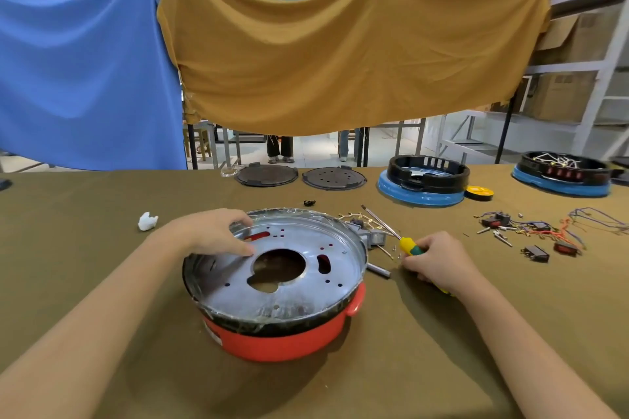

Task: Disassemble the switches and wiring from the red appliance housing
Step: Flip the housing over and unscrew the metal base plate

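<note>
Yellow-green screwdriver (pixel 410 246) sat gripped in my right hand (pixel 439 262), fingers curled round the handle, shaft pointing away over the table. My left hand (pixel 212 231) lay on the far-left rim of the red housing (pixel 279 338), fingers bent over the edge, thumb on the metal plate (pixel 286 279). Housing sat centre on the olive table cloth (pixel 442 367), between my arms: red plastic base with side handle, black band, silver plate with big centre hole, slots, small holes. White label on the red side, unreadable. Loose switches and wires (pixel 537 231) lay well right of it.
</note>
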`<state>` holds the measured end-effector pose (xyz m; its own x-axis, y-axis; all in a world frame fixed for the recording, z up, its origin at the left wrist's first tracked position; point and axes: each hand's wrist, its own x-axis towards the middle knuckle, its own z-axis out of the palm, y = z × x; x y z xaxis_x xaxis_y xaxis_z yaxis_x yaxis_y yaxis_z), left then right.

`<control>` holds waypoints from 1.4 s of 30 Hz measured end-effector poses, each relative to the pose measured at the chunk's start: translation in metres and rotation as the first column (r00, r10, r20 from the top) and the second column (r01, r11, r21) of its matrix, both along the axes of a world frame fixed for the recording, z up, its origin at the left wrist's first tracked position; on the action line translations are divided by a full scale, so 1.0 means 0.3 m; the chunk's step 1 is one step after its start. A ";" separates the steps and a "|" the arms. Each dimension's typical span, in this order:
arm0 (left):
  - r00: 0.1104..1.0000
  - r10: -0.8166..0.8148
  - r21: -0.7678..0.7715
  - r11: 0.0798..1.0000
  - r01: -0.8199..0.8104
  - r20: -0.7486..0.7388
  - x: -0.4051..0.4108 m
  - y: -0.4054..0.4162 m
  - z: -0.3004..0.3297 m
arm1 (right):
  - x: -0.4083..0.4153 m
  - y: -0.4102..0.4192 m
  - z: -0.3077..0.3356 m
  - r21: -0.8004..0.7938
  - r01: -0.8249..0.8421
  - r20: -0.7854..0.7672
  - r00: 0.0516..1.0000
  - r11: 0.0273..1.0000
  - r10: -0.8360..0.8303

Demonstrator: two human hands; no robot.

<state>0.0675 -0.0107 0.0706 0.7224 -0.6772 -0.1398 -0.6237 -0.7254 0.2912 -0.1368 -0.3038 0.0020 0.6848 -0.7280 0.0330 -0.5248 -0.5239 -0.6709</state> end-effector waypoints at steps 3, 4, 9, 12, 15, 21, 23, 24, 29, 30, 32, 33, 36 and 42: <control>0.994 0.065 -0.189 0.979 -0.082 -0.092 0.023 0.035 -0.014 | -0.011 -0.002 0.013 0.049 0.020 -0.012 1.000 0.999 -0.019; 0.982 0.115 -0.260 0.954 -0.151 -0.149 0.035 0.049 -0.020 | -0.018 -0.006 0.016 0.085 0.029 0.041 0.999 0.996 -0.033; 0.890 0.245 -0.384 0.834 -0.396 -0.386 0.050 0.095 -0.053 | -0.042 0.011 0.036 0.355 -0.003 0.373 0.917 0.935 -0.138; 0.860 0.259 -0.451 0.764 -0.461 -0.439 0.033 0.090 -0.054 | -0.026 0.056 0.050 0.424 -0.124 0.402 0.913 0.897 -0.064; 0.834 0.250 -0.508 0.695 -0.508 -0.493 0.025 0.092 -0.040 | -0.004 0.103 0.062 0.519 -0.266 0.432 0.902 0.812 0.020; 0.834 0.142 -0.599 0.633 -0.490 -0.533 0.024 0.133 -0.026 | 0.034 0.180 0.100 0.525 -0.521 0.469 0.837 0.674 0.281; 0.831 0.133 -0.561 0.680 -0.472 -0.539 0.020 0.161 -0.028 | 0.049 0.196 0.111 0.476 -0.505 0.430 0.848 0.720 0.310; 0.827 0.135 -0.519 0.720 -0.461 -0.546 0.016 0.178 -0.027 | 0.055 0.202 0.114 0.458 -0.502 0.401 0.853 0.734 0.333; 0.873 0.251 -0.190 0.916 -0.355 -0.418 -0.009 0.224 -0.008 | 0.063 0.227 0.130 0.450 -0.528 0.283 0.849 0.720 0.446; 0.907 0.263 -0.136 0.937 -0.321 -0.327 -0.008 0.215 -0.005 | 0.065 0.229 0.139 0.431 -0.522 0.259 0.853 0.736 0.454; 0.968 0.205 -0.093 0.971 -0.220 -0.144 -0.001 0.173 -0.002 | 0.075 0.226 0.158 0.346 -0.466 0.194 0.885 0.814 0.424; 0.984 0.161 -0.107 0.980 -0.168 -0.079 0.003 0.146 -0.002 | 0.080 0.221 0.169 0.272 -0.422 0.150 0.906 0.865 0.395; 0.996 0.084 -0.177 0.981 -0.086 -0.020 -0.001 0.070 -0.001 | 0.085 0.214 0.190 0.216 -0.408 0.091 0.913 0.887 0.397; 0.987 0.160 -0.115 0.980 -0.160 -0.004 0.009 0.055 0.025 | 0.103 0.216 0.186 0.246 -0.423 0.077 0.905 0.872 0.418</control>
